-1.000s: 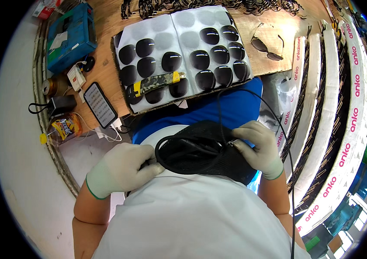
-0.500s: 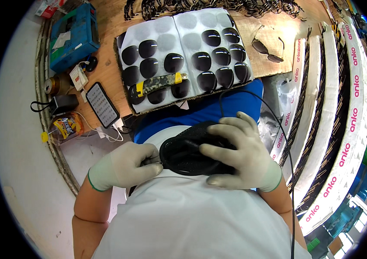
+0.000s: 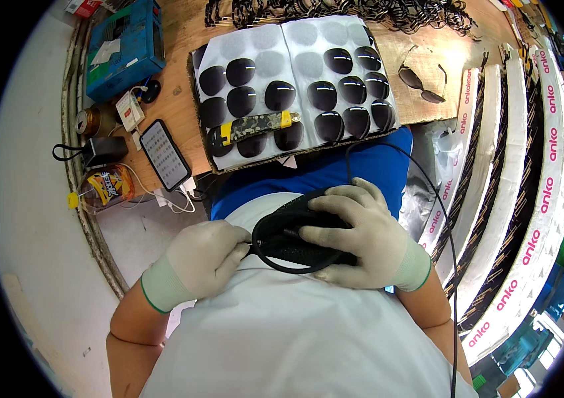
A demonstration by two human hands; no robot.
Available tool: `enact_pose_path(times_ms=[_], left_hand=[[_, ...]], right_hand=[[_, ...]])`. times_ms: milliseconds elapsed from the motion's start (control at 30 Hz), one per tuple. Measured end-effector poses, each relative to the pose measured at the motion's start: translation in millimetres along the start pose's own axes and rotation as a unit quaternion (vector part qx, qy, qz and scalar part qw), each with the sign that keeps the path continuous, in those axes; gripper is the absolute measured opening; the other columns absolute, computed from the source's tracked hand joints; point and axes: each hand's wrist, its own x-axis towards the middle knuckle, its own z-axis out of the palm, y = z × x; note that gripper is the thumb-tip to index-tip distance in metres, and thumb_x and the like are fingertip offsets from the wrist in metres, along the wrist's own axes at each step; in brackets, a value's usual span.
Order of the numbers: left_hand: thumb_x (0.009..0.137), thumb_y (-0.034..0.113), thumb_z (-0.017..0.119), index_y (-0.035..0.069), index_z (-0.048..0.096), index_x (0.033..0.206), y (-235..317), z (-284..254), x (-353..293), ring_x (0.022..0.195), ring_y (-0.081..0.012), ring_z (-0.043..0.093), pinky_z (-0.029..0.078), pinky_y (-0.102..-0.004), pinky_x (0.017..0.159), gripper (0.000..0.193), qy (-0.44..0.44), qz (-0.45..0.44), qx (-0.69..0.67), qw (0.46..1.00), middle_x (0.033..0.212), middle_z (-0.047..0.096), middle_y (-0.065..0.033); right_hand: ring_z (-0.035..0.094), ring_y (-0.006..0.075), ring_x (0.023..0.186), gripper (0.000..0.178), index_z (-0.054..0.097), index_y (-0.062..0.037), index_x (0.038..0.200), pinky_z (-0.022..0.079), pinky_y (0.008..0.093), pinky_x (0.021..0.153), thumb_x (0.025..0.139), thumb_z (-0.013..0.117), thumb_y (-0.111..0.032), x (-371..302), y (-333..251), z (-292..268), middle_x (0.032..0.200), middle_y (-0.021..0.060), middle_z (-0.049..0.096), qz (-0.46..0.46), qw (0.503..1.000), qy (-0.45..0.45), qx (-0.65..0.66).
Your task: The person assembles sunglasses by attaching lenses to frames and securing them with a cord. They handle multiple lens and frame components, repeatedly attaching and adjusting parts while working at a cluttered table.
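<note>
A black mesh pouch point(image 3: 281, 254) with a dark rounded rim rests against my white shirt at the belly. My right hand point(image 3: 365, 232), in a pale glove with a green cuff, is wrapped over the pouch's right side, fingers curled onto it. At the rim's left edge, my left hand point(image 3: 204, 260), in a matching glove, pinches the pouch with thumb and fingertips; a small part of the pinched edge is hidden. Inside the pouch something dark shows, too dim to name. A thin black cable point(image 3: 455, 318) runs up from behind the pouch and loops down along my right side.
Ahead, a box point(image 3: 265, 156) holds rows of dark lenses on white paper, a camouflage-and-yellow cutter point(image 3: 259, 126) across them. Sunglasses point(image 3: 421, 83) lie to its right. On the left are a phone point(image 3: 166, 156), a blue case point(image 3: 126, 53) and a snack-wrapped bottle point(image 3: 108, 186). Stacked frames line the right.
The whole view has shifted slightly rightward. My left fingers have closed more on the rim, which now stands out as a clear ring and opens wider. My right hand keeps its hold.
</note>
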Motion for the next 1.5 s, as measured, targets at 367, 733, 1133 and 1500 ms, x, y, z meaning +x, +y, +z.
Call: enact_pose_path(times_ms=[367, 733, 1133, 1500], left_hand=[[0.093, 0.025, 0.066, -0.002, 0.069, 0.089, -15.7, -8.9, 18.5, 0.063, -0.0226, 0.06, 0.048, -0.0373, 0.062, 0.027, -0.172, -0.151, -0.171, 0.958, 0.068, 0.061, -0.0099], [0.096, 0.042, 0.07, -0.002, 0.068, 0.085, -4.7, -0.2, 44.6, 0.065, -0.0094, 0.05, 0.04, -0.0274, 0.057, 0.046, -0.112, -0.174, -0.292, 0.934, 0.069, 0.056, -0.0007], [0.097, 0.033, 0.061, -0.001, 0.069, 0.088, 35.2, -2.0, 87.0, 0.063, -0.0153, 0.058, 0.046, -0.031, 0.06, 0.037, -0.115, -0.11, -0.182, 0.97, 0.068, 0.059, -0.0071], [0.102, 0.042, 0.056, 0.0, 0.067, 0.106, 31.5, -0.8, 75.3, 0.083, -0.0421, 0.066, 0.053, -0.0429, 0.075, 0.043, -0.119, 0.019, -0.172, 0.978, 0.089, 0.067, -0.0233]], right_hand=[[0.052, 0.0349, 0.132, 0.045, 0.079, -0.0178, 0.11, 0.031, 0.0658, 0.114, 0.074, 0.082, -0.044, 2.1, 0.7, -0.3, 0.136, 0.0148, 0.059, -0.02, 1.0, -0.021, -0.008], [0.053, 0.0352, 0.131, 0.046, 0.078, -0.0152, 0.108, 0.032, 0.0663, 0.113, 0.073, 0.083, -0.044, 0.0, 4.3, 4.2, 0.137, 0.0154, 0.059, -0.032, 0.999, 0.006, 0.006], [0.065, 0.0318, 0.113, 0.036, 0.064, 0.008, 0.12, 0.049, 0.037, 0.1, 0.089, 0.061, -0.011, -19.6, 30.6, 4.8, 0.124, 0.0235, 0.067, 0.115, 0.901, 0.255, 0.331], [0.054, 0.0346, 0.129, 0.023, 0.072, -0.0063, 0.109, 0.032, 0.0529, 0.114, 0.09, 0.068, -0.017, -2.6, 37.1, -3.5, 0.129, 0.016, 0.064, 0.047, 0.986, 0.046, 0.154]])
